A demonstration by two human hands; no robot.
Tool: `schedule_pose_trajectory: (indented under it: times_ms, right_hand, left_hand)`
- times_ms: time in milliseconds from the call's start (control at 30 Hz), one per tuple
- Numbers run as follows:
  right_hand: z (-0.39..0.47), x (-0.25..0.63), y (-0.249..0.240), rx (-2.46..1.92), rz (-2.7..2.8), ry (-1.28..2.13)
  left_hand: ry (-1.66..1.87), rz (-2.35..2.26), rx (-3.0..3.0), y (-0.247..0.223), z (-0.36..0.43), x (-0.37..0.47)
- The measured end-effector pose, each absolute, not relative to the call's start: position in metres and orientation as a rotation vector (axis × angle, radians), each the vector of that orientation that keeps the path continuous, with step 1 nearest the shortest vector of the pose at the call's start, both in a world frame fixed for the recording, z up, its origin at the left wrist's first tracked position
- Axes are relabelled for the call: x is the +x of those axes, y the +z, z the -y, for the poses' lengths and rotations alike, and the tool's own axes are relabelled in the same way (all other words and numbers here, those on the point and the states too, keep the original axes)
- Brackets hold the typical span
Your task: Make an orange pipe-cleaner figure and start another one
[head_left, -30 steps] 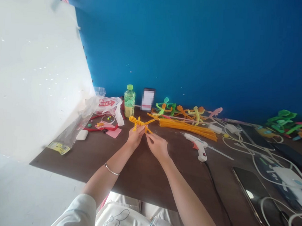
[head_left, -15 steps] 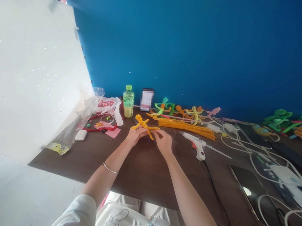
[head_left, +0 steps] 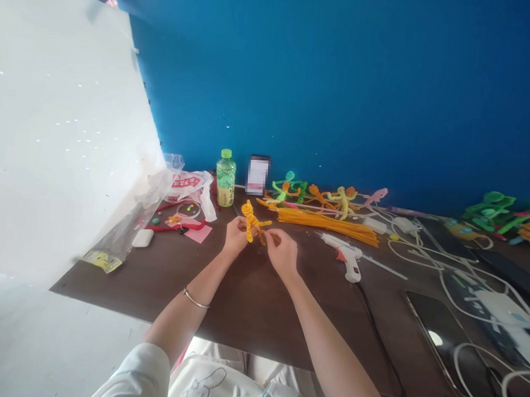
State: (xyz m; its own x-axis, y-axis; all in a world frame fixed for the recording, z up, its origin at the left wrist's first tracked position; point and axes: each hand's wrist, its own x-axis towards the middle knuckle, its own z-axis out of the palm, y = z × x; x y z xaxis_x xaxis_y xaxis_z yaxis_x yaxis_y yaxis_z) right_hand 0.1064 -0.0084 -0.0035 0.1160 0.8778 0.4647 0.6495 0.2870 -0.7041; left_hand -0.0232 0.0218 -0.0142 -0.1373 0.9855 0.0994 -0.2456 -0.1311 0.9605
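Observation:
Between my hands, above the dark table, is an orange pipe-cleaner figure [head_left: 252, 219] with a coiled round head, thin arms and legs. My left hand [head_left: 236, 237] is closed on its body from the left, with the head sticking up past the fingers. At the right, my right hand [head_left: 282, 249] pinches one end of a limb between thumb and fingers. A bundle of orange pipe cleaners [head_left: 328, 223] lies just beyond my right hand. Behind it several finished-looking pipe-cleaner figures [head_left: 346, 202] in green, orange, yellow and pink lean along the wall.
A white glue gun [head_left: 348, 258] with a black cord lies right of my hands. Further right are a phone [head_left: 447, 341] and tangled white cables. A green-capped bottle [head_left: 225, 179] and an upright phone [head_left: 258, 176] stand at the back. Plastic bags [head_left: 189, 186] and red-handled pliers [head_left: 176, 226] lie left.
The figure has turned from lying tilted to the left to standing more upright, its head facing me. My right hand has shifted slightly left; my left hand has a new hold on the body.

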Motion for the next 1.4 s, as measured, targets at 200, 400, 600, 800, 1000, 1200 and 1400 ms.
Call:
schedule_pose_trajectory:
  times_ms: [200, 400, 600, 800, 1000, 1200, 1400]
  right_hand:
    - [0.015, 0.097, -0.004, -1.381, 1.652, 0.202]
    - [0.018, 0.092, -0.010, -1.360, 1.799, -0.022]
    - [0.015, 0.096, -0.013, -1.383, 1.979, -0.147]
    - [0.003, 0.110, -0.016, -1.413, 1.861, 0.063]
    - [-0.007, 0.125, -0.015, -1.302, 1.732, 0.430]
    - [-0.003, 0.126, -0.005, -1.410, 1.611, 0.445]
    - [0.000, 0.115, -0.004, -1.416, 1.396, 0.692]
  left_hand:
    - [1.585, -1.010, 0.978, -0.012, -0.017, -0.020]
    - [1.624, -0.884, 0.761, -0.009, -0.013, -0.016]
    - [1.561, -0.752, 0.575, -0.004, -0.011, -0.015]
    - [1.469, -0.701, 0.506, -0.006, -0.015, -0.018]
    - [1.365, -0.753, 0.564, -0.003, -0.019, -0.022]
    - [1.451, -0.911, 0.915, -0.003, -0.016, -0.022]
    - [1.559, -0.968, 1.042, -0.007, -0.016, -0.020]
